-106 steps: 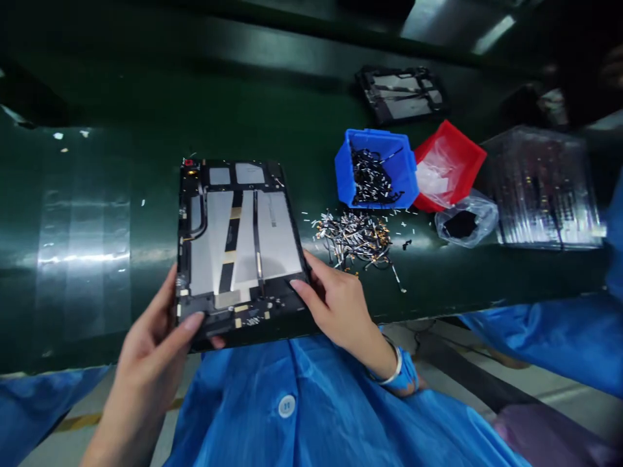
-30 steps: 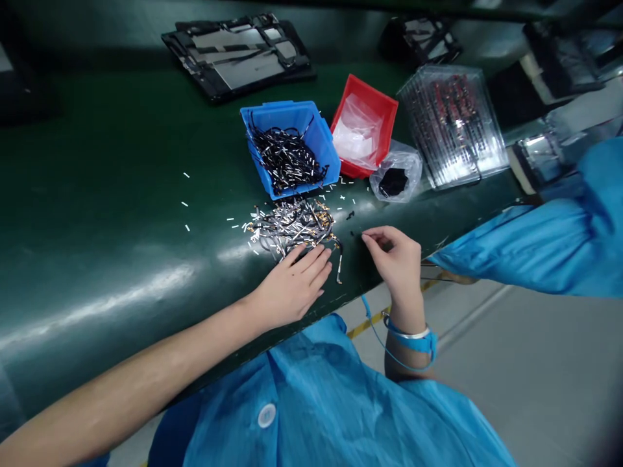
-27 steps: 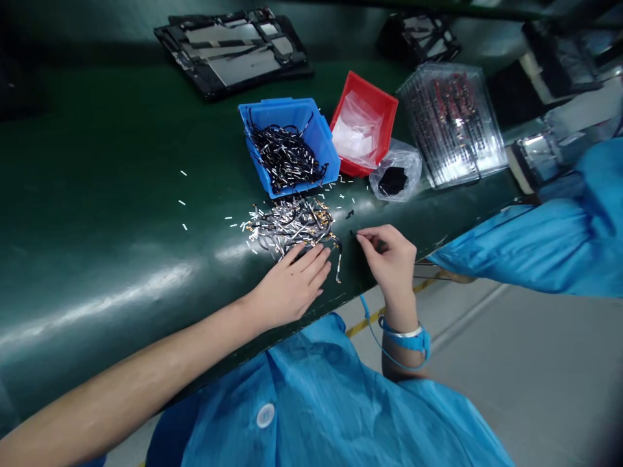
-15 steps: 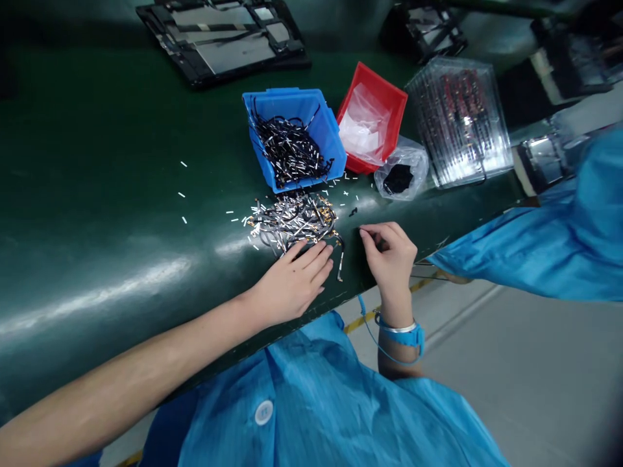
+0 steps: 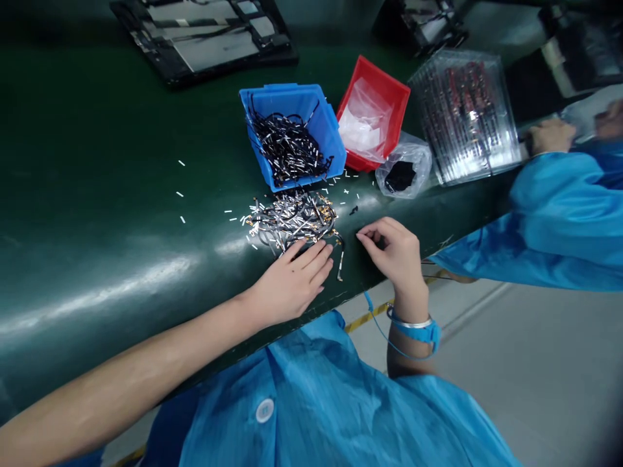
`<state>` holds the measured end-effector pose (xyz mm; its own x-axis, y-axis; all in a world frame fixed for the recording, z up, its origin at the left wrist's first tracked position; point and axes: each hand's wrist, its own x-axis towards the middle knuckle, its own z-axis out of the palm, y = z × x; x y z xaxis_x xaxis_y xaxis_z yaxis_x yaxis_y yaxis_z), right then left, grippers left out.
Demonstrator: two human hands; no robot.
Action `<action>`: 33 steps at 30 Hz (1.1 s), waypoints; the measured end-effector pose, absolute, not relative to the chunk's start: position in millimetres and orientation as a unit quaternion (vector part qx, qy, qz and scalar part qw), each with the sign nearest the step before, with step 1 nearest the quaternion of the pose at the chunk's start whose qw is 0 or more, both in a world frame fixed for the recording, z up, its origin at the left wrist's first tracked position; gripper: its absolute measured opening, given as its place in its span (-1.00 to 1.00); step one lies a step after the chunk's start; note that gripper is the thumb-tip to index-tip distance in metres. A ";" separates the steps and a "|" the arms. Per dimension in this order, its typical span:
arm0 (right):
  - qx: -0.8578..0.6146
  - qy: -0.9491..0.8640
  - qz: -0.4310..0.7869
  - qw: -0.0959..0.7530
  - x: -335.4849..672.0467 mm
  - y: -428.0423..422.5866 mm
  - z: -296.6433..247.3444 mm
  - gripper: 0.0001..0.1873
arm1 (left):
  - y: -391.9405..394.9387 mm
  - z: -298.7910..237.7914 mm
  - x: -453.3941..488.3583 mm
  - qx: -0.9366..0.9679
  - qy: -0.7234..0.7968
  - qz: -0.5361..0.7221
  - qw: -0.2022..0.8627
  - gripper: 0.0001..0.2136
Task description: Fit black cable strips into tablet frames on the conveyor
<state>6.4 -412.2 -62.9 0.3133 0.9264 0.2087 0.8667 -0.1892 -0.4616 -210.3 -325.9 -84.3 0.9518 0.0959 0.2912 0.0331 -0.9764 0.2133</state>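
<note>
My left hand (image 5: pixel 296 280) lies flat, palm down, its fingertips at the near edge of a pile of thin flex cables (image 5: pixel 294 220) with gold ends and white strips. Right of those fingertips, a single dark cable (image 5: pixel 341 263) sticks out from the pile. My right hand (image 5: pixel 392 250) hovers over the bench's near edge, thumb and index finger pinched together; whatever may be between them is too small to make out. Behind the pile stands a blue bin (image 5: pixel 328 133) holding many black cables (image 5: pixel 289 146).
A red bin (image 5: pixel 396 97) with clear plastic, a bag of black pieces (image 5: pixel 402 175) and stacked clear trays (image 5: pixel 467 123) stand to the right. White strips (image 5: pixel 181 194) are scattered about. A black framed device (image 5: pixel 209 39) lies at the back. A co-worker's sleeve (image 5: pixel 569 201) is at right.
My right hand has shifted slightly, its wrist moving right, with the pinch kept. My left hand rests in the same place. The co-worker's arm now reaches forward beside the clear trays.
</note>
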 end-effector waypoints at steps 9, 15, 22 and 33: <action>-0.812 -0.486 0.010 0.323 -53.3 -412.8 -68.9 -0.88 | -328.0 -84.6 -209.7 0.988 0.034 0.122 0.089 -0.59; -0.814 -0.501 -0.025 0.292 -56.5 -410.9 -74.6 -0.84 | -327.7 -84.2 -209.3 0.988 0.026 0.122 0.094 -0.58; -0.820 -0.534 -0.104 0.178 -72.4 -425.5 -70.6 -0.79 | -330.0 -86.2 -208.7 0.990 0.026 0.114 0.082 -0.56; -0.784 -0.603 -0.127 0.078 -70.8 -426.0 -61.8 -0.74 | -330.9 -88.1 -207.8 0.989 0.027 0.124 0.077 -0.57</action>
